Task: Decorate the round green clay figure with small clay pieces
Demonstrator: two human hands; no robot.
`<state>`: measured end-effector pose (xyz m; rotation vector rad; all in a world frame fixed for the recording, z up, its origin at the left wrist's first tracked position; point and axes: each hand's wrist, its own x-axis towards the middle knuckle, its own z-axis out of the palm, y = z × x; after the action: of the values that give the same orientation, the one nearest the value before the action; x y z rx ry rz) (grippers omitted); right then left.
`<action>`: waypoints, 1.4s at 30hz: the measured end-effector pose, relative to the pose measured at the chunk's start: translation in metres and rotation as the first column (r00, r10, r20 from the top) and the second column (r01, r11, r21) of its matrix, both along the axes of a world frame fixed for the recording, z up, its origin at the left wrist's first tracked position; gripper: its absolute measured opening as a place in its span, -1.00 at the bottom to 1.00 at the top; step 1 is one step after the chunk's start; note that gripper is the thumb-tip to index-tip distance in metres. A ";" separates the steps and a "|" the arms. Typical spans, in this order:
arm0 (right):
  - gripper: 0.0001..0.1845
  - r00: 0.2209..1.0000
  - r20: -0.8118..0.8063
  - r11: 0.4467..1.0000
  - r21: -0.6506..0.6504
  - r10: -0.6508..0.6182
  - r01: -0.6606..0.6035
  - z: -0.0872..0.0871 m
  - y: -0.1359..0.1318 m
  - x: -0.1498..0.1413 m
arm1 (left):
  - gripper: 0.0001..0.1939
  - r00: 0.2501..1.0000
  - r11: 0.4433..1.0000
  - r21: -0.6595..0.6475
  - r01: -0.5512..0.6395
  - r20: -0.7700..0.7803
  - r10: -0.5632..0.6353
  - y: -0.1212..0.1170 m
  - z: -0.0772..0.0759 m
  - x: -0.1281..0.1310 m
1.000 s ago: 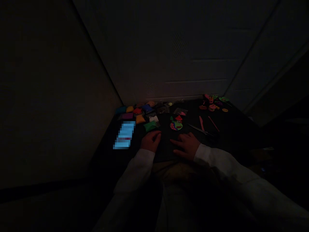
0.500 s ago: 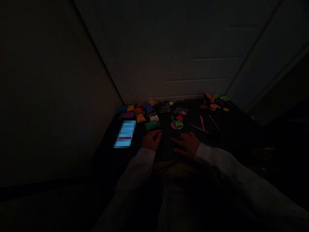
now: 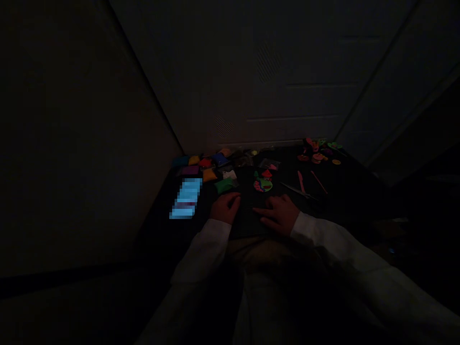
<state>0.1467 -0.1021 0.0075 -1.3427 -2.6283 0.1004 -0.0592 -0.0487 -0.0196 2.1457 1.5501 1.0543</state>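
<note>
My left hand [image 3: 225,208] rests on the dark table [image 3: 247,227], thumb a little apart from its bent fingers, with nothing visible in it. Just beyond it lies a green packet [image 3: 224,185]. My right hand [image 3: 279,214] is low over the table, index finger and thumb stretched to the left and spread. Whether a small thing lies beneath its fingertip is too dark to tell. Between and beyond both hands sits a round, many-coloured clay figure [image 3: 263,185] with a red pointed top. A pair of scissors [image 3: 298,190] lies beyond my right hand.
A glowing, blurred phone [image 3: 186,198] lies at the left. Several coloured packets [image 3: 209,174] line the back left. A pink plastic knife [image 3: 301,182] and a thin pink stick [image 3: 319,182] lie at the right, with small clay pieces [image 3: 318,158] behind. A pale panelled wall [image 3: 266,105] rises behind.
My right hand has shifted very slightly, its index fingertip a touch further left. My left hand and the things on the table stay as they were.
</note>
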 end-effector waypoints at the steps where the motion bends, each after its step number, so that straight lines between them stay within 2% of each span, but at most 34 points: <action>1: -0.55 1.000 0.002 1.000 0.001 0.000 0.000 0.001 -0.001 0.000 | -0.76 1.000 1.000 0.001 0.001 0.000 -0.001 0.000 0.000 0.000; 17: -0.47 0.998 0.035 0.998 0.001 -0.058 0.058 0.002 -0.001 -0.002 | -0.76 1.000 1.000 0.010 -0.012 0.019 0.011 -0.002 0.000 0.001; 28: -0.46 0.997 0.052 0.998 0.006 -0.061 0.061 -0.008 0.004 -0.001 | -0.76 1.000 1.000 0.012 -0.009 0.005 0.009 -0.003 0.002 0.002; 42: -0.46 0.997 0.033 0.998 0.004 -0.068 0.068 -0.003 0.001 -0.002 | -0.76 1.000 1.000 0.016 -0.009 0.013 0.008 -0.002 0.000 0.001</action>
<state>0.1444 -0.1014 0.0046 -1.4439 -2.6054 0.0658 -0.0578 -0.0509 -0.0193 2.1402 1.5512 1.0854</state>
